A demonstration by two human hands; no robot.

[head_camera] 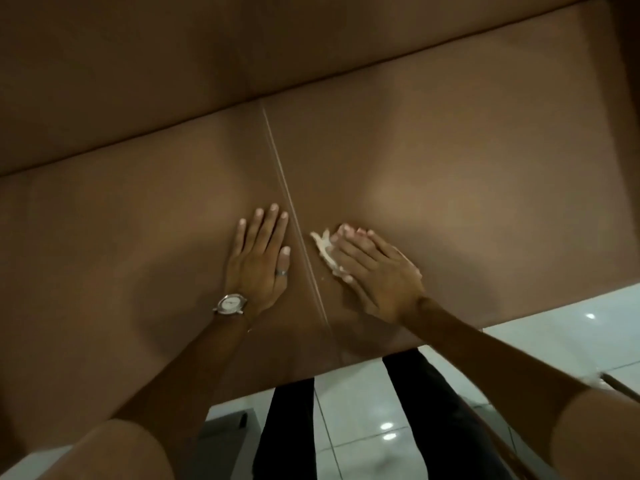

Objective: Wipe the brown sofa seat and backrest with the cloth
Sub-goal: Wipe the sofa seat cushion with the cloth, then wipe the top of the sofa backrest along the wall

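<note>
The brown sofa seat (pixel 467 188) fills most of the view, with the backrest (pixel 242 53) rising behind it. A pale seam (pixel 287 195) runs down between the two seat cushions. My left hand (pixel 259 261) lies flat on the left cushion just beside the seam, fingers spread, wearing a ring and a wristwatch. My right hand (pixel 377 271) presses a small crumpled white cloth (pixel 323 249) onto the right cushion, right of the seam. Most of the cloth is hidden under the fingers and palm.
White glossy floor tiles (pixel 519 341) show below the seat's front edge. My legs in dark trousers (pixel 426 417) stand against the sofa front. A thin brown stick (pixel 620 388) pokes in at the right edge.
</note>
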